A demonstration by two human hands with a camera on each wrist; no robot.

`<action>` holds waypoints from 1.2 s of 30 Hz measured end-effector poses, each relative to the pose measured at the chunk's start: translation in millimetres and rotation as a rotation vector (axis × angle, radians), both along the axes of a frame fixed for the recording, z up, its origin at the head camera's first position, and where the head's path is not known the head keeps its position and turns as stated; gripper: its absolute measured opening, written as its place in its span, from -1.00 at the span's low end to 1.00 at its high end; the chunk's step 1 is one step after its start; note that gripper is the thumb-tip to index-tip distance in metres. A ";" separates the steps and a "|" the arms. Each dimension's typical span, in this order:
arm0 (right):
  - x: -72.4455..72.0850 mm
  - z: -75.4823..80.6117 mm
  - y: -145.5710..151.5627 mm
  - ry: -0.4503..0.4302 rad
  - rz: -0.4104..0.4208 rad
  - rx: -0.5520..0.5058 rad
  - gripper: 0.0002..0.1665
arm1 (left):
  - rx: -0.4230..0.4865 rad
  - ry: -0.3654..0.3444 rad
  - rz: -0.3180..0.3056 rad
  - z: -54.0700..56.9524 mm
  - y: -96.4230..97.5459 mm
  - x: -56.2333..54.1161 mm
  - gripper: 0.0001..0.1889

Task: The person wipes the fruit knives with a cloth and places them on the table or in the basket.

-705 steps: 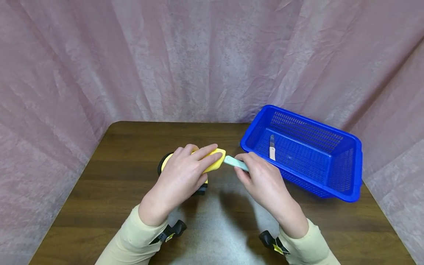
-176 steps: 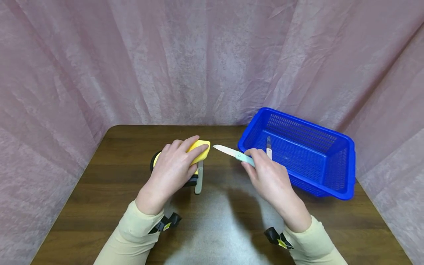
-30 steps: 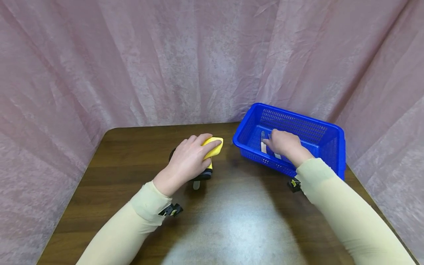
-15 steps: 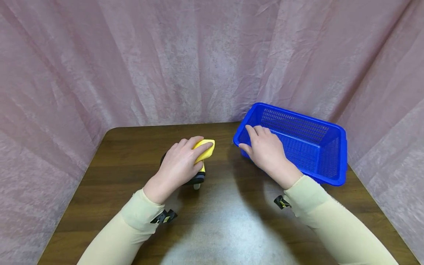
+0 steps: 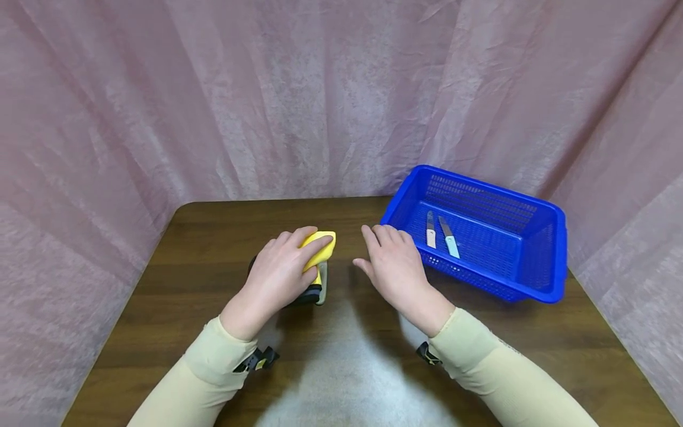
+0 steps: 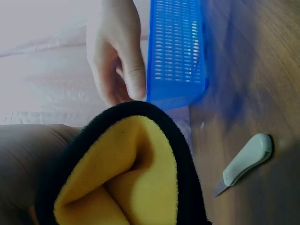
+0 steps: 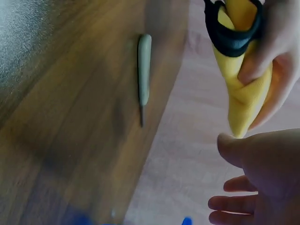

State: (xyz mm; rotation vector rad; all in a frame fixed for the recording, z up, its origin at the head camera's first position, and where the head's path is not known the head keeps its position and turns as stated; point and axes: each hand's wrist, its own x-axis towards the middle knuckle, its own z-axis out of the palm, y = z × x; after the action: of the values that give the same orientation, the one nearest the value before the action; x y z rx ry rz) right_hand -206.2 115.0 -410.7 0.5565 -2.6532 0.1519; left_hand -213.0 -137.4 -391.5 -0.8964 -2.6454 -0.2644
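"Left hand (image 5: pixel 278 264) grasping a black-edged yellow cloth (image 5: pixel 322 255), held above the table (image 5: pixel 181 267). Looks light, soft, floppy; I'd pinch the folds."

"Grey-green knife (image 7: pixel 145 70) on the wood below it — likely rigid, smooth; take the handle, not the blade. Right hand (image 5: pixel 395 270) released, nothing in it."

"Edges, room?"

"Broad wood left of the cloth, its far edge along the curtain (image 5: pixel 277 118). Narrower gap between the hands — then the blue basket (image 5: pixel 544 252), raised rim, pink-handled knife (image 5: pixel 431 238) and pale-blue-handled knife (image 5: pixel 451 245) inside."
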 end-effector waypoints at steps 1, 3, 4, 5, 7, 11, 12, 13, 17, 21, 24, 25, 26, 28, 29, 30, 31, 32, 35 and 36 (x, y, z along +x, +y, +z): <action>1.5 -0.2 -2.4 0.006 0.005 0.000 -0.18 | -0.001 -0.001 0.005 -0.8 -1.3 1.0 -0.35; 4.1 0.6 -7.4 0.011 0.017 -0.004 -0.18 | 0.000 -0.003 0.019 -2.9 -4.4 2.5 -0.35; 4.9 0.7 -9.7 0.010 0.022 -0.005 -0.19 | 0.003 -0.005 0.027 -3.8 -6.0 3.4 -0.35; 5.3 0.5 -12.2 0.004 0.024 -0.005 -0.19 | 0.006 -0.008 0.035 -4.8 -7.6 4.2 -0.34; 5.0 -1.6 -17.4 -0.020 0.021 0.003 -0.20 | 0.013 -0.016 0.045 -6.5 -10.5 5.8 -0.35; 1.2 -9.5 -29.8 -0.100 -0.008 0.032 -0.19 | 0.023 -0.027 0.050 -9.8 -15.4 7.9 -0.35; 0.0 -11.7 -33.2 -0.117 -0.014 0.035 -0.19 | 0.025 -0.028 0.052 -10.6 -16.5 8.3 -0.35; -1.1 -13.6 -36.8 -0.135 -0.018 0.040 -0.19 | 0.028 -0.027 0.053 -11.5 -17.8 8.7 -0.34; -6.1 -22.3 -49.7 -0.179 -0.023 0.052 -0.24 | 0.037 -0.036 0.065 -15.4 -22.6 11.0 -0.34; -10.0 -27.9 -58.9 -0.218 -0.046 0.066 -0.30 | 0.042 -0.052 0.074 -18.1 -25.1 13.7 -0.34; -14.4 -31.5 -64.3 -0.249 -0.069 0.071 -0.33 | 0.043 -0.052 0.078 -18.7 -26.0 14.6 -0.33; -16.1 -32.8 -65.9 -0.261 -0.076 0.073 -0.34 | 0.044 -0.050 0.080 -18.8 -26.3 14.8 -0.33; -17.8 -34.1 -67.5 -0.274 -0.082 0.076 -0.34 | 0.044 -0.049 0.082 -19.1 -26.7 15.1 -0.32; -21.5 -37.1 -70.6 -0.291 -0.091 0.080 -0.33 | 0.047 -0.049 0.085 -19.8 -27.5 15.8 -0.32; -23.2 -38.4 -72.1 -0.300 -0.096 0.083 -0.32 | 0.050 -0.051 0.086 -20.1 -27.9 16.1 -0.32; -24.7 -39.1 -73.6 -0.307 -0.100 0.085 -0.31 | 0.053 -0.053 0.087 -20.3 -28.2 16.4 -0.32; -26.2 -40.1 -75.1 -0.313 -0.105 0.084 -0.30 | 0.055 -0.054 0.089 -20.7 -28.6 16.6 -0.32; -27.6 -41.0 -76.6 -0.322 -0.109 0.081 -0.29 | 0.058 -0.057 0.090 -20.9 -28.9 16.9 -0.32; -31.0 -42.6 -80.8 -0.345 -0.123 0.068 -0.28 | 0.063 -0.060 0.094 -21.6 -30.1 18.0 -0.32; -32.2 -43.1 -82.0 -0.351 -0.128 0.062 -0.28 | 0.064 -0.059 0.096 -21.9 -30.7 18.5 -0.32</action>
State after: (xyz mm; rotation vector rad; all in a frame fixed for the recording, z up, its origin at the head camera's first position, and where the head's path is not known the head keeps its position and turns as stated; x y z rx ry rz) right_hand -238.3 33.0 -453.8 0.4083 -3.0344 0.1402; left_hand -194.5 -168.1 -413.4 -0.7506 -2.7080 -0.3552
